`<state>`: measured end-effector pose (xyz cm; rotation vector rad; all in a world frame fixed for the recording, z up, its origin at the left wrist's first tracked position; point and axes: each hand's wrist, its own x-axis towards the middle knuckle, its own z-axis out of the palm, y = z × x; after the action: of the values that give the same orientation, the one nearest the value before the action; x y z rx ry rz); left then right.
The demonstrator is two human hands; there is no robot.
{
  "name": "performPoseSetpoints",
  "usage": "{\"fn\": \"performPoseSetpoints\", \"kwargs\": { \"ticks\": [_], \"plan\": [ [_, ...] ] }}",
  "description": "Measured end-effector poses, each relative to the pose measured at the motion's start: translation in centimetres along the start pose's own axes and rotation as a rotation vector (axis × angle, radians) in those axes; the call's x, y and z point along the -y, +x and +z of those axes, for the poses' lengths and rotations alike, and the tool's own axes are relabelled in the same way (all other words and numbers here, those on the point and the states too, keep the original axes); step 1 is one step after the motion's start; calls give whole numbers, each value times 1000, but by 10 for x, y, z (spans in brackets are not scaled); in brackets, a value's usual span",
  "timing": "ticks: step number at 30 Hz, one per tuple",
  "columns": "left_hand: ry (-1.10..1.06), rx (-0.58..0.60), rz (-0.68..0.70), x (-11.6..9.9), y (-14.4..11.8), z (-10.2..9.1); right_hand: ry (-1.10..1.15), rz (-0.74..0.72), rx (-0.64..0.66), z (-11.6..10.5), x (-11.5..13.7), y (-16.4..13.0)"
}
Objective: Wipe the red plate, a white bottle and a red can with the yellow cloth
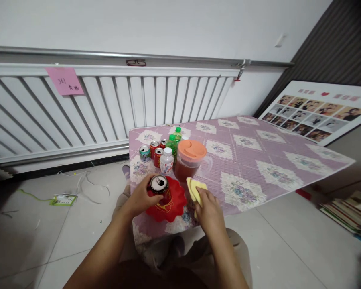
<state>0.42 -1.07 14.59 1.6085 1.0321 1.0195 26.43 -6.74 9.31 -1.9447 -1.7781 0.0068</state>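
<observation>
My left hand (141, 197) is closed around an opened drink can (159, 184) with a dark rim and a reddish side, held upright over a red scalloped plate (177, 206). The plate has a gold pattern and lies near the table's front corner. In my right hand (209, 206) is a folded yellow cloth (195, 188), gripped just right of the plate. Behind the plate stands a clear pitcher (185, 170) of brownish-red liquid with an orange lid (192, 149). A white bottle (167, 160) is beside it.
Red cans (158, 157), a teal can (145, 153) and green-capped bottles (172, 143) crowd the table's left side. A purple floral cloth (219, 182) covers the table. A white radiator (168, 98) runs behind. A photo board (315, 110) leans at right; a power strip (63, 200) lies on the floor.
</observation>
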Motion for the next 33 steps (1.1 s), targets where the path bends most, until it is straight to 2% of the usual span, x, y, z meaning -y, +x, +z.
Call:
{"fn": "performPoseSetpoints", "kwargs": {
  "ticks": [5,10,12,14,16,18,20,25,28,33],
  "plan": [
    [70,-62,-6,10,0,5,-175,134,160,7,-6,6],
    [118,-76,-2,14,1,11,-197,90,305,34,-9,1],
    [134,-82,-6,14,2,14,-142,108,265,40,-15,-2],
    [134,-88,-18,16,2,17,-24,105,170,40,-20,-4],
    [127,-89,-24,18,3,22,145,28,68,36,-19,-3],
    [116,-81,-15,20,4,27,302,-88,22,32,-11,-2],
    [102,-69,-5,20,4,33,406,-165,43,27,3,0],
    [61,3,-8,10,5,47,549,-191,139,25,35,6],
    [40,46,0,4,4,51,615,-143,152,26,38,7],
    [16,110,1,4,5,60,749,-90,135,24,27,2]
  ]
}}
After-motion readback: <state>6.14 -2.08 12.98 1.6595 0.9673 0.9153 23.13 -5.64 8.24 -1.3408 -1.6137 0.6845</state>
